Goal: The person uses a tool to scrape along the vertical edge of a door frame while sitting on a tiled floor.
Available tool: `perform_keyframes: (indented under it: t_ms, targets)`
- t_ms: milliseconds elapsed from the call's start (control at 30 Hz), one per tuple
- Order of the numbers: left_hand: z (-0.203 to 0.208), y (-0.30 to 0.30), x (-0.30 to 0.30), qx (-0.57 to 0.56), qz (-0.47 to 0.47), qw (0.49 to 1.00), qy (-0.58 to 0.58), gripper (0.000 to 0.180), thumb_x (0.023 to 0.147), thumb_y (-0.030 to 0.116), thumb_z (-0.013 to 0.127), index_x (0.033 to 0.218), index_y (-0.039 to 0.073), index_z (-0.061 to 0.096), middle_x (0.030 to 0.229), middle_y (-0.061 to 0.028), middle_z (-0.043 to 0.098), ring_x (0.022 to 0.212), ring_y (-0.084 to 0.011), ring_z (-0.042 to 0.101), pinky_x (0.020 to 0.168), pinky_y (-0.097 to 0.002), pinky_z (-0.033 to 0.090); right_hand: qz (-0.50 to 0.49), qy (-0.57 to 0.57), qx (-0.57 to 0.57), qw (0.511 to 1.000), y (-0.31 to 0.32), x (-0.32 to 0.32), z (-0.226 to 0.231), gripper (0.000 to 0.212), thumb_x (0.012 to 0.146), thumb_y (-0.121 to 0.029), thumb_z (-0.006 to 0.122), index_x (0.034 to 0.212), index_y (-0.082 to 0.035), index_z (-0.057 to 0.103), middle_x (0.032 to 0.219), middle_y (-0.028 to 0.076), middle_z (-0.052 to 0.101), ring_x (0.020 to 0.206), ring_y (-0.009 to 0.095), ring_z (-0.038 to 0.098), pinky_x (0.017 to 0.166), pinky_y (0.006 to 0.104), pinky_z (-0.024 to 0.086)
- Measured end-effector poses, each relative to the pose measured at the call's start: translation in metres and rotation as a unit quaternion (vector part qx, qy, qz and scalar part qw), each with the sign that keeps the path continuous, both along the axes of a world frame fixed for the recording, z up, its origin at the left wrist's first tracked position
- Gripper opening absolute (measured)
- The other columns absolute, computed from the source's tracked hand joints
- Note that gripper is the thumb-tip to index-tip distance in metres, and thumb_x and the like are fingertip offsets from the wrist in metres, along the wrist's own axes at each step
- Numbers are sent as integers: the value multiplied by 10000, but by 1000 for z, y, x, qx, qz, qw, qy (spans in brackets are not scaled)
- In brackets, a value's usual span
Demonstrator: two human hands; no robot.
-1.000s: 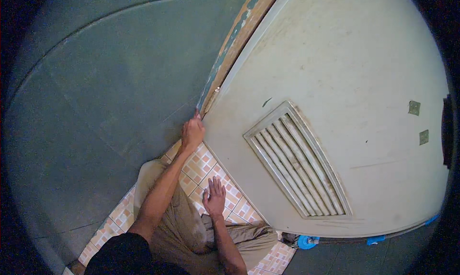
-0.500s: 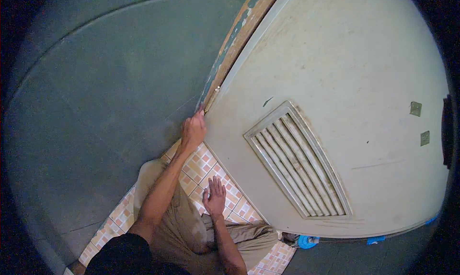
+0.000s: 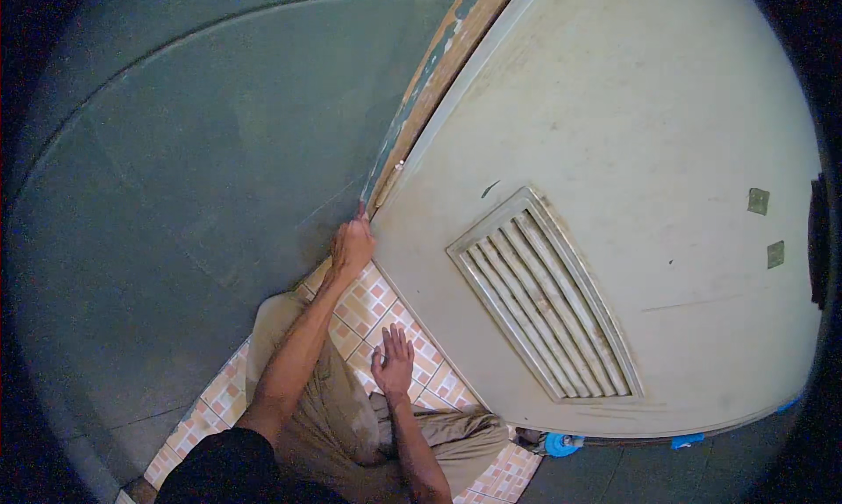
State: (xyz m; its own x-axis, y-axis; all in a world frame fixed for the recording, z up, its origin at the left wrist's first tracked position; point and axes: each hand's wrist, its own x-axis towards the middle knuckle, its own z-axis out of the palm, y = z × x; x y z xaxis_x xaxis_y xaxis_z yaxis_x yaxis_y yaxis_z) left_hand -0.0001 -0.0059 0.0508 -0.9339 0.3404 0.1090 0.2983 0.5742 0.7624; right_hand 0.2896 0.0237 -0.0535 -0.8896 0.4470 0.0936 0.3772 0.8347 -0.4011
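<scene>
My left hand (image 3: 353, 248) reaches out to the lower part of a wooden door frame (image 3: 417, 127), where blue-grey paint is chipped off and bare wood shows. Its fingers are curled together against the frame's edge, with one fingertip pointing up along it. Whatever they hold, if anything, is hidden. Past my legs, my right hand (image 3: 394, 364) is open over the tiled floor (image 3: 357, 311), fingers stretched and nothing in them. Right of the frame stands a pale grey door (image 3: 605, 127) with a slatted vent (image 3: 548, 307) low in it.
A dark grey-green wall (image 3: 193, 153) fills the left side, close to my left arm. My bent legs in khaki trousers (image 3: 338, 407) rest on the tiles. A bright blue object (image 3: 562, 443) lies by the door's bottom edge. Two small grey-green squares (image 3: 759, 201) sit on the door.
My left hand has slid slightly down along the frame, and its fingertip has shifted a little left. My right hand has stayed in place.
</scene>
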Motion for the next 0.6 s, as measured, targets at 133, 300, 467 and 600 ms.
perform_keyframes:
  t_ms: [133,300,467,600]
  targets:
    - [12,-3,-5,114,10,989,95,390,1027,221,418,1238,-52,600,800,-314,656,761,-477,663,686,-575,523,-2,3,-4,1000,-1,-1,0,576,934,-277,531,1482,-117,451,1589,108,360,1486,297,293,1210,506,205]
    - [-2,-4,1,56,23,997,42,412,1008,198,449,1294,-79,554,820,-312,663,774,-477,667,676,-566,531,-1,2,6,1000,-2,-1,-2,569,937,-275,530,1478,-117,454,1589,108,358,1487,297,291,1209,505,208]
    - [-11,-5,-3,-40,-30,998,-25,383,989,181,485,1247,-82,586,806,-309,663,766,-478,669,666,-549,539,-1,4,4,1000,-2,-2,1,556,939,-268,524,1468,-107,462,1586,111,361,1482,307,296,1204,514,223]
    - [-10,-1,-5,-15,-23,1000,6,324,1000,194,471,1121,-47,650,775,-299,662,738,-470,672,658,-551,544,-6,1,3,1000,-5,-4,4,546,940,-265,519,1457,-97,470,1581,115,368,1477,317,304,1198,521,234]
